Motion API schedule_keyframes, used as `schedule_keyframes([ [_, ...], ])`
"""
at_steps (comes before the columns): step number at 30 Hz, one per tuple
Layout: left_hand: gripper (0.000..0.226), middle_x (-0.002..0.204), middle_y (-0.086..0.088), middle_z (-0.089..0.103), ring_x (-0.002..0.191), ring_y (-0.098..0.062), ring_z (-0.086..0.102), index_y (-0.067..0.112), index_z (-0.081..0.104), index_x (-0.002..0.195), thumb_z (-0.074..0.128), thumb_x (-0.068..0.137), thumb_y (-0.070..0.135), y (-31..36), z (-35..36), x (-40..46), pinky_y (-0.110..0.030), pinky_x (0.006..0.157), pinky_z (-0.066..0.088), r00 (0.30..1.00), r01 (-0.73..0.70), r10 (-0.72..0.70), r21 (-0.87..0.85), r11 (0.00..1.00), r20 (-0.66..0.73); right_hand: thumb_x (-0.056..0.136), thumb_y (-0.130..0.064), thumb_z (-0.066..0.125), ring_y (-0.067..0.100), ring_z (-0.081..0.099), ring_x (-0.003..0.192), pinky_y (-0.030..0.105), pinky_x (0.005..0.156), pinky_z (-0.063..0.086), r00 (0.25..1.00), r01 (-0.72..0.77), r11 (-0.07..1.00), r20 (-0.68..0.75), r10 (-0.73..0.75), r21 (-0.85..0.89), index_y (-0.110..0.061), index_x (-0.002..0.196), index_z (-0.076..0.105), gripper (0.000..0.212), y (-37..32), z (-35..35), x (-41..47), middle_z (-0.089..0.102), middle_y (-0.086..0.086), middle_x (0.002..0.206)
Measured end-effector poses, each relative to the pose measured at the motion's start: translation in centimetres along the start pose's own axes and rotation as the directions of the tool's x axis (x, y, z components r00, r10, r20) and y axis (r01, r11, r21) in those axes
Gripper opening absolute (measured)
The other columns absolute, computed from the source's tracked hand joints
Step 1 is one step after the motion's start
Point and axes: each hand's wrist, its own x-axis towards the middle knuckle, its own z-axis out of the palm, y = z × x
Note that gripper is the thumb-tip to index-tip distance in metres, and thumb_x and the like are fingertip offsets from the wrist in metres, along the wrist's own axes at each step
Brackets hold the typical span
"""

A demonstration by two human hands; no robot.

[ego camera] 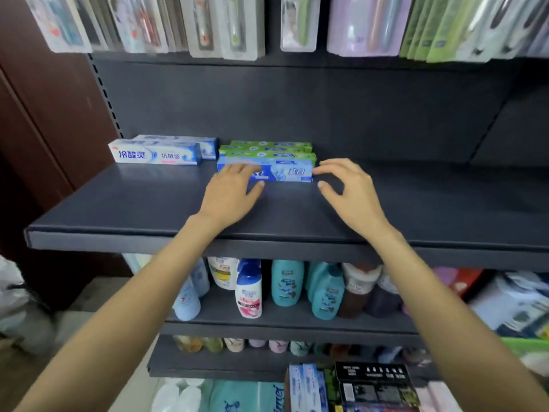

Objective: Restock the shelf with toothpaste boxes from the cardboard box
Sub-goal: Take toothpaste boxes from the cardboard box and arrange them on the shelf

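A blue and green toothpaste box (pixel 282 171) lies lengthwise on the dark shelf (pixel 133 203), in front of two more green boxes (pixel 270 146). My left hand (pixel 230 191) lies on the box's left half with straight fingers. My right hand (pixel 347 188) is at the box's right end, its fingertips touching the end face and the thumb apart below. Two white and blue toothpaste boxes (pixel 154 154) sit further left on the same shelf. Low in the view, the cardboard box (pixel 286 391) holds several upright toothpaste boxes (pixel 306 388).
Packaged toothbrushes (pixel 208 25) hang above the shelf. Shampoo bottles (pixel 286 283) fill the shelf below, with small bottles (pixel 255 344) one level lower. A brown wooden panel (pixel 44 114) stands at the left. The shelf's right part is bare.
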Motion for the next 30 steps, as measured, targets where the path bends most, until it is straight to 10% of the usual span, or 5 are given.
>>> schedule_keyframes([
  [6, 0.037, 0.109, 0.008, 0.067, 0.105, -0.009, 0.055, 0.019, 0.058, 0.122, 0.043, 0.093, 0.035, 5.7, -0.5, -10.1, -0.024, 0.099, 0.036, 0.95, -0.255, 0.305, -0.397, 0.882, 0.069, 0.091, -0.01, 0.059, 0.007, 0.067, 0.082, 0.016, 0.074, 0.05, 0.949, -0.286, 0.914, 0.218, 0.228, 0.29, -0.016, 0.103, 0.069, 0.016, -2.3, -3.7, -14.5, 0.071, -0.007, 0.09],
  [12, 0.022, 0.085, 0.006, 0.07, 0.085, -0.01, 0.061, 0.019, 0.07, 0.103, 0.052, 0.092, 0.025, 7.6, 5.8, -20.3, -0.037, 0.1, 0.041, 0.873, -0.387, 0.467, -0.385, 0.838, 0.139, 0.088, -0.007, 0.063, -0.001, 0.064, 0.075, 0.015, 0.071, 0.049, 0.728, -0.58, 0.808, 0.513, 0.455, 0.106, -0.015, 0.099, 0.069, 0.015, 2.4, -0.2, -27.6, 0.069, -0.011, 0.081],
  [16, 0.035, 0.098, 0.012, 0.069, 0.09, -0.014, 0.064, 0.023, 0.061, 0.117, 0.046, 0.089, 0.037, 8.1, 11.5, -26.3, -0.036, 0.08, 0.052, 0.834, 0.057, 0.188, -0.421, 0.905, 0.518, 0.089, -0.013, 0.062, 0.011, 0.063, 0.085, 0.021, 0.077, 0.048, 0.487, -0.682, 0.721, 0.66, 0.572, -0.122, -0.013, 0.118, 0.061, 0.028, 4.9, 3.3, -34.8, 0.067, 0.002, 0.104],
  [21, 0.052, 0.129, -0.004, 0.057, 0.112, -0.023, 0.058, 0.019, 0.044, 0.135, 0.062, 0.088, 0.033, 7.1, 19.2, -33.1, -0.03, 0.093, 0.044, 0.394, 0.652, -0.282, -0.049, 0.757, 0.875, 0.09, -0.024, 0.062, 0.026, 0.051, 0.117, 0.03, 0.091, 0.041, 0.23, -0.728, 0.613, 0.731, 0.642, -0.309, -0.014, 0.141, 0.035, 0.059, 4.8, 8.1, -39.9, 0.046, 0.013, 0.135],
  [30, 0.033, 0.127, -0.014, 0.057, 0.113, -0.03, 0.055, 0.01, 0.052, 0.126, 0.041, 0.097, 0.022, 9.1, 22.4, -35.9, -0.036, 0.092, 0.042, 0.121, 0.953, -0.33, -0.017, 0.302, 0.936, 0.075, -0.038, 0.076, 0.035, 0.031, 0.135, 0.043, 0.108, 0.034, 0.072, -0.753, 0.501, 0.703, 0.708, -0.427, -0.023, 0.149, -0.012, 0.116, 3.4, 14.9, -41.8, 0.016, 0.019, 0.15],
])
